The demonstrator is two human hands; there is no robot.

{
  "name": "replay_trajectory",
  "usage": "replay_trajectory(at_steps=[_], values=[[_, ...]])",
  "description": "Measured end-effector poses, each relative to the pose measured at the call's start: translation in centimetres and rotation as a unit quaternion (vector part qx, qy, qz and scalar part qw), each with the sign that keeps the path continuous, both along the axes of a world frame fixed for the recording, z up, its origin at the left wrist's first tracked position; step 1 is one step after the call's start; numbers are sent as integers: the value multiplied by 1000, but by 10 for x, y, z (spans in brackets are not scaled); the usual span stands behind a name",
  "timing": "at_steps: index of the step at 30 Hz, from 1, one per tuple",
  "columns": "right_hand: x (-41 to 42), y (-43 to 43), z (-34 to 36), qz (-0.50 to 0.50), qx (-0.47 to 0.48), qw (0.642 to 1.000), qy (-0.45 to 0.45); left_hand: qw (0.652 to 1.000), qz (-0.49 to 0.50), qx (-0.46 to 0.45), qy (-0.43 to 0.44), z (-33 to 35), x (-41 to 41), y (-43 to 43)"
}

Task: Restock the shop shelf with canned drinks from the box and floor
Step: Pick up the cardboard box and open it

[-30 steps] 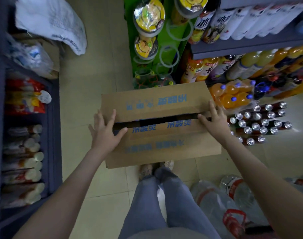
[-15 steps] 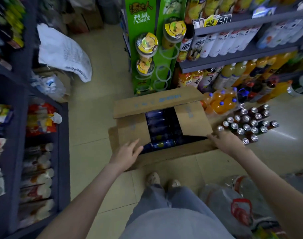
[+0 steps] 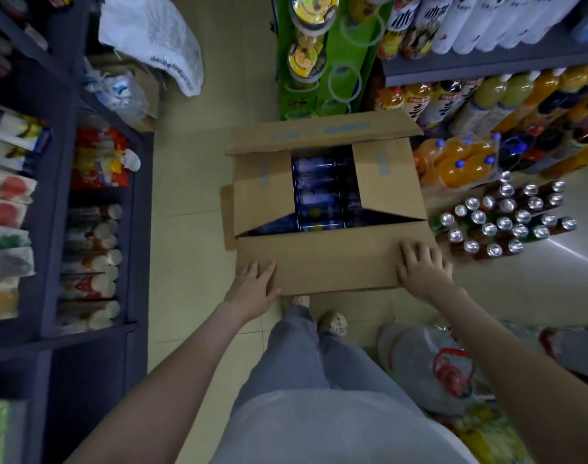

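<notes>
Box (image 3: 322, 262) sits on the floor at frame centre, flaps laid open. Cans (image 3: 316, 195) inside lie on their sides, long axes running left to right across the frame. Left hand (image 3: 252, 286) and right hand (image 3: 423, 271) both rest flat on the near flap, fingers straight, gripping nothing. The opening lies up-frame from the hands, between them; neither is plainly nearer. Floor cans (image 3: 503, 222) stand upright near the right hand. Shelf (image 3: 470, 67) is at upper right. Judgement: the next reach goes forward into the opening.

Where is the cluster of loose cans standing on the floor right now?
In the head view, the cans stand on the floor just right of the open box, beside the orange bottle pack.
</notes>
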State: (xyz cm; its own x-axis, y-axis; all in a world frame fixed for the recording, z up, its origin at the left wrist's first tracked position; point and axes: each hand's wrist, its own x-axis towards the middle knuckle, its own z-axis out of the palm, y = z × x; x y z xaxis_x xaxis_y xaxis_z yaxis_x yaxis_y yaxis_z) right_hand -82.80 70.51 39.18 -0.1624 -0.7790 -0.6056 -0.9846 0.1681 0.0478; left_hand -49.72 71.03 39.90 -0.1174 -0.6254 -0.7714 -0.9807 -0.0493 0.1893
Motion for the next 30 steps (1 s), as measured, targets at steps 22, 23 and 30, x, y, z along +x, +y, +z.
replay_trajectory(at_steps=[22, 23, 30], values=[[52, -224, 26, 170, 1, 980, -100, 988, 3, -119, 100, 25, -29, -202], [55, -231, 27, 173, -35, 980, -92, 984, -14, -153, 94, 24, -31, -209], [53, -292, 24, 183, -190, 961, -82, 943, -85, -317, 60, 24, -43, -275]])
